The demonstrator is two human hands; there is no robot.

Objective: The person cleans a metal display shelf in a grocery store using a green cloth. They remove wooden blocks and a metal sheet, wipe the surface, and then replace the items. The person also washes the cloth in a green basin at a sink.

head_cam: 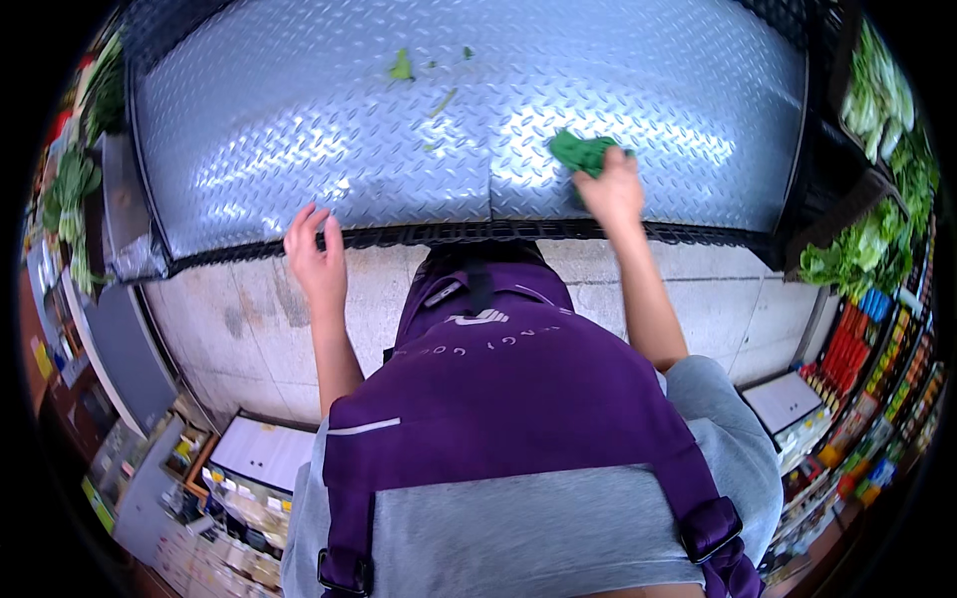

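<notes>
My right hand (pixel 614 193) grips a bunched green cloth (pixel 579 152) against the diamond-plate metal surface (pixel 299 90) of a display stand. Nothing is in my left hand (pixel 315 250), which hovers by the stand's front edge with its fingers apart. On the metal, farther from me, lie a torn piece of green leaf (pixel 402 66), a thin stem (pixel 443 103) and a few small green scraps. A seam runs through the front part of the plate between my hands.
Black mesh edging (pixel 478 232) borders the stand's front. Leafy greens stand in crates at right, with lettuce (pixel 860 250) nearest. More bundled greens (pixel 71 194) are at left beside a plastic-lined bin (pixel 134 202). Packaged goods fill shelves (pixel 890 351) behind me at right. I wear a purple apron (pixel 508 396).
</notes>
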